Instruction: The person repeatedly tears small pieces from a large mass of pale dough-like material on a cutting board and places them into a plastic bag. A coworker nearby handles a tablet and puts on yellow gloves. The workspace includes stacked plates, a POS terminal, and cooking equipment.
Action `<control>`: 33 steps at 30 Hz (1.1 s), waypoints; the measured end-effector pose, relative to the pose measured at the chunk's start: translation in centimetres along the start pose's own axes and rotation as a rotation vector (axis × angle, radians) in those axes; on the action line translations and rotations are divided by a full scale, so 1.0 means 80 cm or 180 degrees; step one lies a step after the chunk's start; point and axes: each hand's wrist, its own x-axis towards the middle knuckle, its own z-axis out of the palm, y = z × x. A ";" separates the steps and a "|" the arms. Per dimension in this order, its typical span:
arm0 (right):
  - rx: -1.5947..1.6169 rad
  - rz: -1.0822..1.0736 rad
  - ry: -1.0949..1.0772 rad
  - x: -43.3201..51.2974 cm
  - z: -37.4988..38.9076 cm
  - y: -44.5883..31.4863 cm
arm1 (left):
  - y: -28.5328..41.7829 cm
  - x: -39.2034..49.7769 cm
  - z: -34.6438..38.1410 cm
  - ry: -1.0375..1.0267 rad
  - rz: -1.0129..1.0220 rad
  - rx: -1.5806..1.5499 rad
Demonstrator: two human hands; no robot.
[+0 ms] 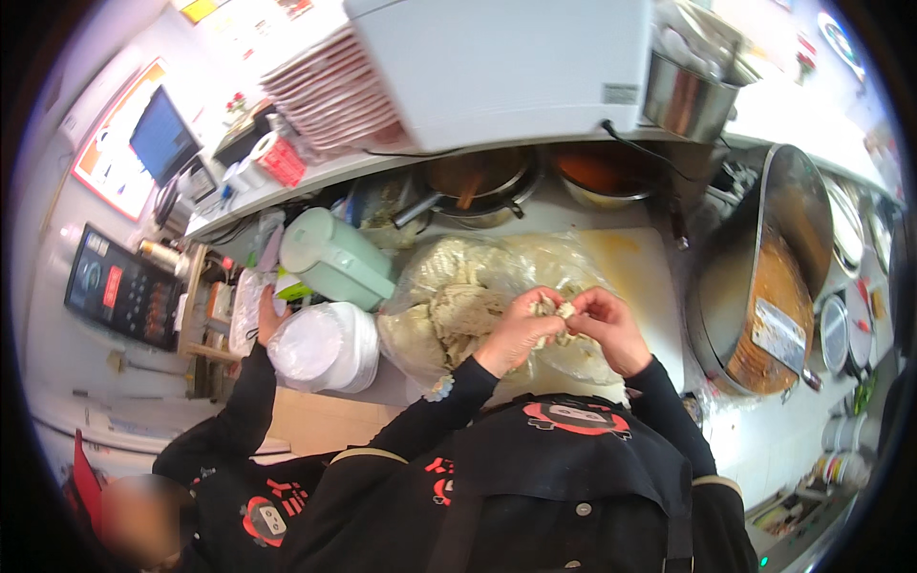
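My left hand (521, 331) grips a small torn piece of pale, soft food (544, 309), its exact kind not clear. Thumb and fingers of my right hand (610, 328) pinch the same food from the other side. Both hands are close together above a large clear plastic bag (566, 261). Inside and at the opening of that bag lies a big folded mass of the pale food (466, 315), left of my hands. Under the bag is a white cutting board (655, 286), stained yellow-brown at its far part.
A green pitcher (337, 258) and wrapped white bowls (322, 347) stand left. Beyond are a pan (476, 175) and a red-orange bowl (602, 179). On the right, a round wooden block (770, 322) carries a cleaver (779, 333). A co-worker's hand (271, 315) reaches in beside the bowls.
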 end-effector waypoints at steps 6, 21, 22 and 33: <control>0.0036 0.0070 -0.0021 0.001 -0.002 0.005 | -0.010 0.003 -0.004 -0.0408 -0.0055 0.0098; -0.0257 0.0076 0.0049 0.003 -0.017 0.007 | -0.011 0.003 -0.012 0.0827 0.0683 0.1688; -0.0540 0.0187 0.0073 0.006 -0.021 0.007 | -0.011 0.003 -0.015 0.0764 0.0288 0.1327; -0.0881 -0.0098 -0.0138 0.009 -0.018 0.022 | -0.017 0.006 -0.004 0.0443 0.1002 0.2227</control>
